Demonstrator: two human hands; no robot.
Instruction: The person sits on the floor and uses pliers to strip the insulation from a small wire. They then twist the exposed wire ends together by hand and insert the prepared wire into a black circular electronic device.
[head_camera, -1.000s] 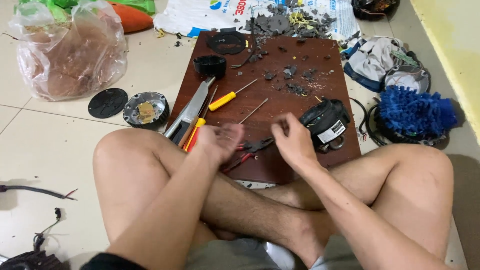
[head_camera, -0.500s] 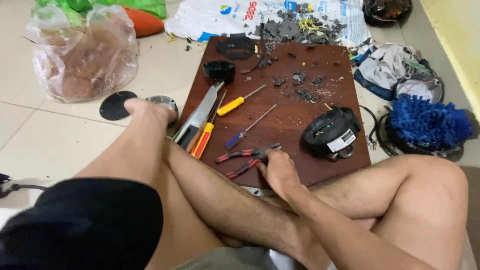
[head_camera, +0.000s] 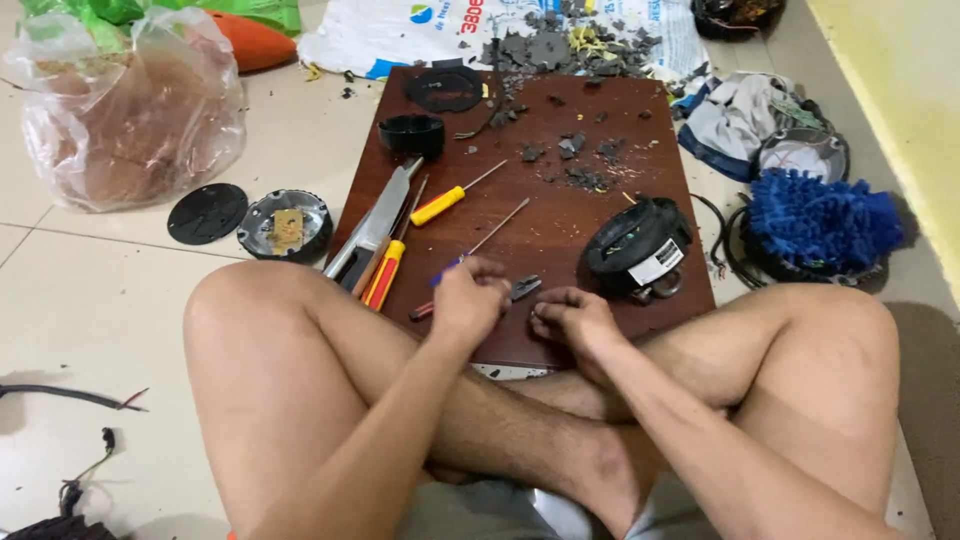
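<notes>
I sit cross-legged on a tiled floor behind a dark red-brown wooden board (head_camera: 600, 120). My left hand (head_camera: 465, 300) is closed over red-handled pliers (head_camera: 523, 288) at the board's near edge. The jaws stick out to the right and a red handle tip to the left. A blue-handled screwdriver (head_camera: 490, 232) lies just beyond that hand. My right hand (head_camera: 575, 320) rests on the board beside the pliers' jaws, fingers curled, with nothing visible in it. A black round motor part with a white label (head_camera: 638, 245) stands just right of both hands.
On the board's left lie a yellow-handled screwdriver (head_camera: 440, 205), an orange one (head_camera: 385, 272) and a flat metal blade (head_camera: 380, 215); a black cap (head_camera: 412, 133) and grey debris (head_camera: 570, 150) sit farther back. On the floor: two round parts (head_camera: 285, 225), plastic bag (head_camera: 130, 110), blue mop head (head_camera: 820, 220), wires (head_camera: 70, 395).
My left hand had reached out left to the round part on the floor; it has come back and closed over the pliers. My right hand stays by the pliers.
</notes>
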